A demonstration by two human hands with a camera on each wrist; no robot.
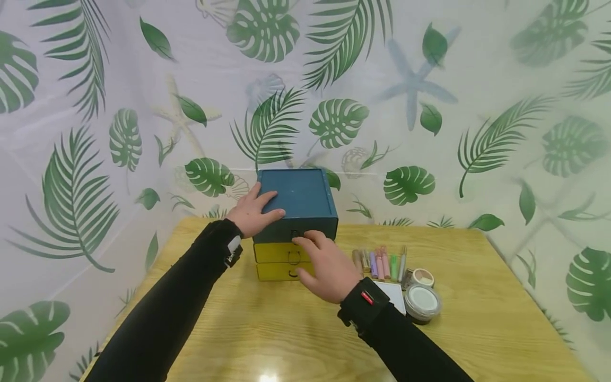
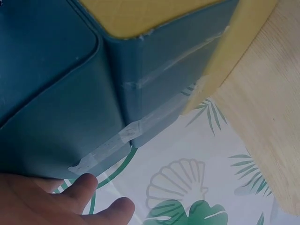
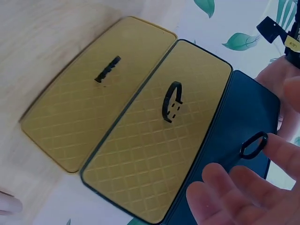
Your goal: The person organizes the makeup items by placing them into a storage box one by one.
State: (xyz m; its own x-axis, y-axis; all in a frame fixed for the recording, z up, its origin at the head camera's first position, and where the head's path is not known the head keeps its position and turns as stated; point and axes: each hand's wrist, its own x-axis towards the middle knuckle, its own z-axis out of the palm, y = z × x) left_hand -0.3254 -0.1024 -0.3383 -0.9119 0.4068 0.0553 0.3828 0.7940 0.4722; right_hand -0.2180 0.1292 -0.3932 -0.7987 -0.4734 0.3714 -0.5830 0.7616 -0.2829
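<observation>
A small drawer box stands on the table with a dark blue top drawer [image 1: 272, 231] over two yellow drawers [image 1: 276, 253]. My left hand [image 1: 253, 212] lies spread over the left edge of the blue lid [image 1: 300, 191], and its fingers [image 2: 117, 213] show beside the box's blue side. At the front, my right hand [image 1: 329, 270] reaches to the blue drawer. One fingertip touches its black ring handle [image 3: 243, 150], while the other fingers are loosely bent near the drawer front. Both yellow drawers carry black handles too.
Right of the box lies a row of slim cosmetic tubes [image 1: 374, 264]. Nearer are a large round compact [image 1: 422, 301], a small round compact [image 1: 423, 277] and a white flat square item [image 1: 393, 294], partly behind my right wrist. A leaf-print curtain [image 1: 410, 148] hangs behind the wooden table [image 1: 477, 318].
</observation>
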